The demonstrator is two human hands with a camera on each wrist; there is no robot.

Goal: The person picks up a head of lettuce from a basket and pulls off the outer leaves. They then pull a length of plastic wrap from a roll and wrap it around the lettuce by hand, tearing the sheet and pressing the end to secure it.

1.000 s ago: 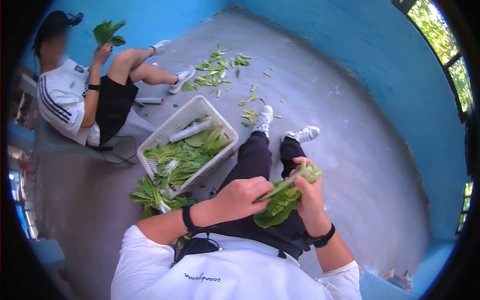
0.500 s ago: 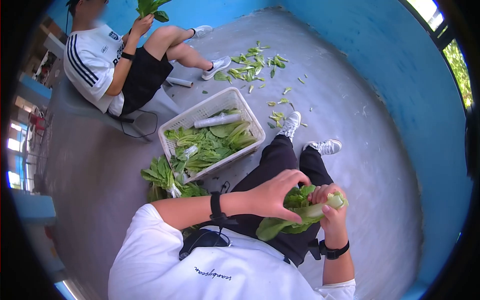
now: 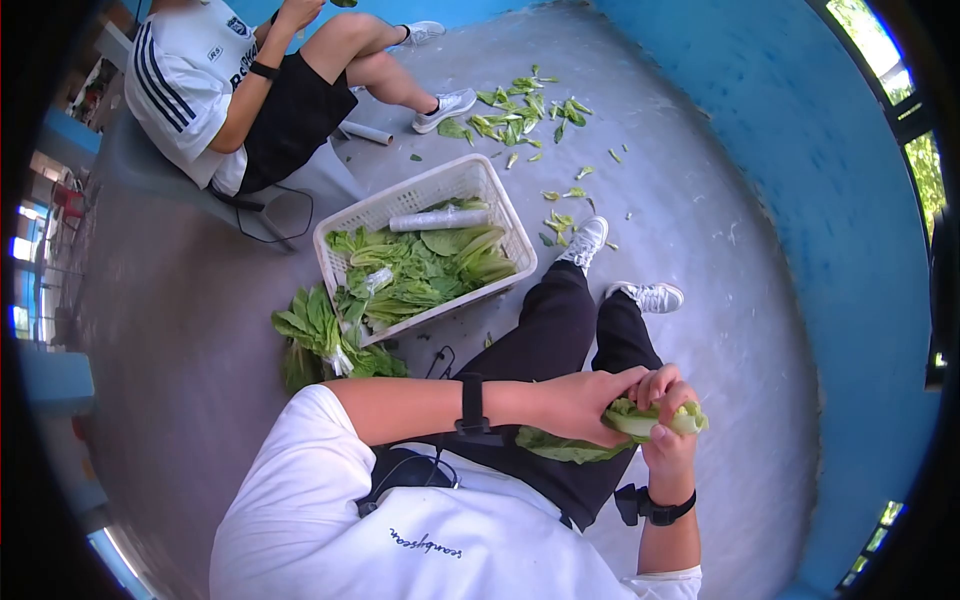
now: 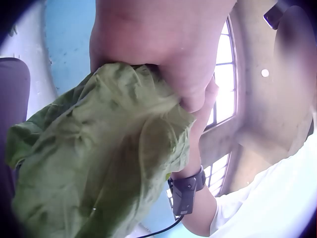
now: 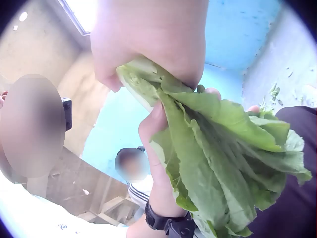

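Observation:
Between my hands is a head of leafy greens (image 3: 570, 446) with a pale, thick stem end pointing right. My right hand (image 3: 672, 418) grips it near that stem end, fingers curled over the top. My left hand (image 3: 585, 402) wraps it just below, thumb underneath, right beside the right hand's fingers. Broad leaves (image 4: 99, 158) hang out of the left hand in the left wrist view. In the right wrist view the leaves (image 5: 218, 148) fan out to the lower right, with the left thumb (image 5: 157, 121) pressed against their base.
A white plastic crate (image 3: 500, 190) of greens stands ahead left, a clear-wrapped roll (image 3: 438, 219) lying in it. Bundled greens (image 3: 318, 325) lie beside it. Loose leaves (image 3: 520, 115) are scattered on the floor. Another person (image 3: 230, 110) sits at the left.
My left hand first pinches a leaf stalk, then spreads thumb and fingers over the greens, and now closes round them. My right hand keeps its grip. The head view has shifted.

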